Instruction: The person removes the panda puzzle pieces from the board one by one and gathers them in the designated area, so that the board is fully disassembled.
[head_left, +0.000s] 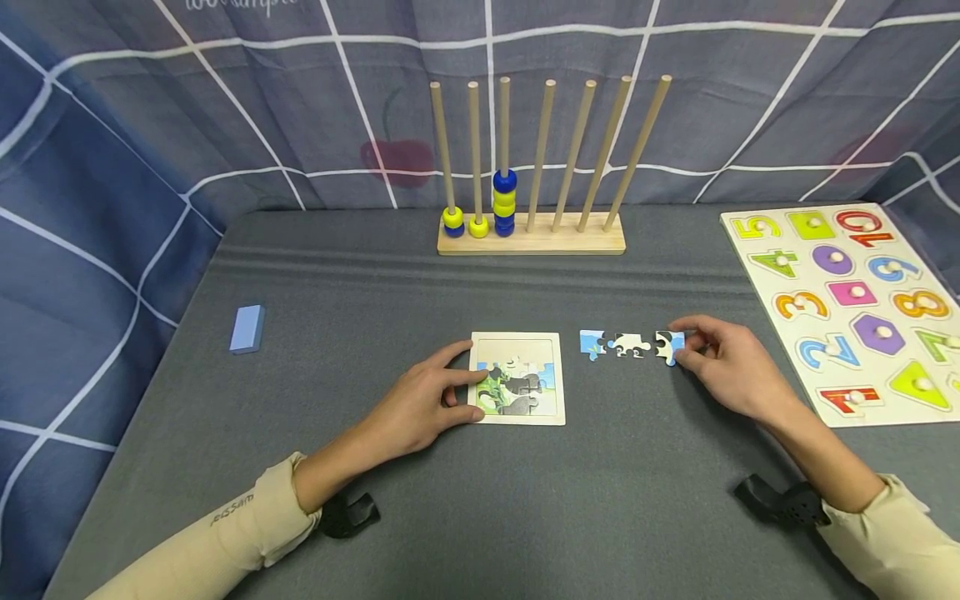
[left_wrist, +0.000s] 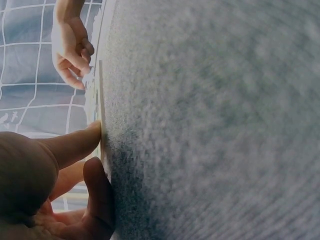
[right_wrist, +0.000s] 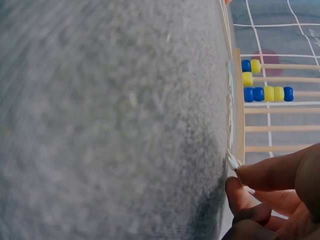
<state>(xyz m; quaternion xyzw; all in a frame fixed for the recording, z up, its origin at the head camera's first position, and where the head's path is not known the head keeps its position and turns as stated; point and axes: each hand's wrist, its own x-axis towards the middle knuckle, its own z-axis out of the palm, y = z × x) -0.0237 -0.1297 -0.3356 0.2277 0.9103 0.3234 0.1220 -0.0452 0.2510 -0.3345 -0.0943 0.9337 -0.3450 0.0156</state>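
My left hand (head_left: pixel 420 404) rests at the left side of a small wooden puzzle tray (head_left: pixel 561 392), its fingertips and thumb touching the frame. Inside the tray are several joined jigsaw pieces (head_left: pixel 517 385) with a black, white and green picture; the upper part shows bare wood. To the right of the tray, my right hand (head_left: pixel 731 367) pinches a jigsaw puzzle piece (head_left: pixel 666 347) between thumb and finger. That piece looks tilted up in the right wrist view. Beside it on the table lie a white-and-black piece (head_left: pixel 628 343) and a blue piece (head_left: pixel 592 342).
Behind stands a wooden peg rack (head_left: pixel 532 242) with blue and yellow beads on its left three rods. A number-and-shape board (head_left: pixel 840 312) lies at the right, close to my right forearm. One blue block (head_left: pixel 246 329) sits at the left on the grey table (head_left: pixel 360 292).
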